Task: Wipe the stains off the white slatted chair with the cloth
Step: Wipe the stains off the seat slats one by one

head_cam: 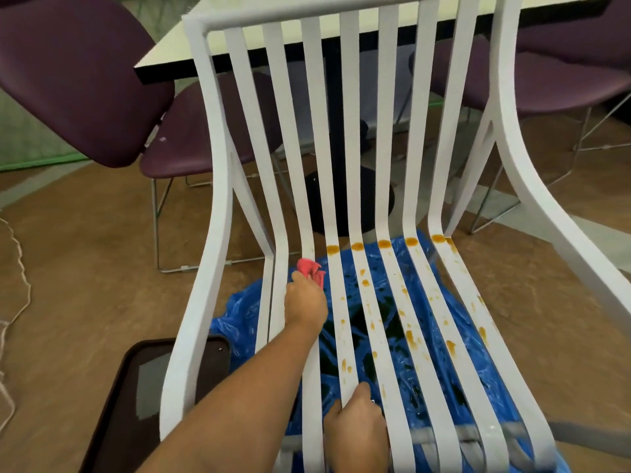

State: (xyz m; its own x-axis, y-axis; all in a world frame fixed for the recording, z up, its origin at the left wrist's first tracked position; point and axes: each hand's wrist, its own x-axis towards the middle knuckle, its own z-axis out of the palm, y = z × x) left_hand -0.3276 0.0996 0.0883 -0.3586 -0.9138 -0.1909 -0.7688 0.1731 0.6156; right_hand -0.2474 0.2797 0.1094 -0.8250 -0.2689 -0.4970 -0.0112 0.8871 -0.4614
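White slatted chair (351, 165) is aligned lengthwise toward the tabletop (177, 46) edge. Cloth (309, 269) is clutched by left hand (305, 303), a slat by right hand (356, 430). Floor (85, 250) room is noted leftward.

white slatted chair (351, 131): matt, smooth, painted-looking | stains (383, 244): orange, wet gloss | cloth (309, 268) in my left hand (305, 302): soft red fabric, crumpled | blue sheet (239, 315) beneath the seat: thin plastic film, glossy, crinkled (dark wet patches on it) | tray (136, 387): dark smooth plastic, faint sheen | purple chair (68, 80): matt shell
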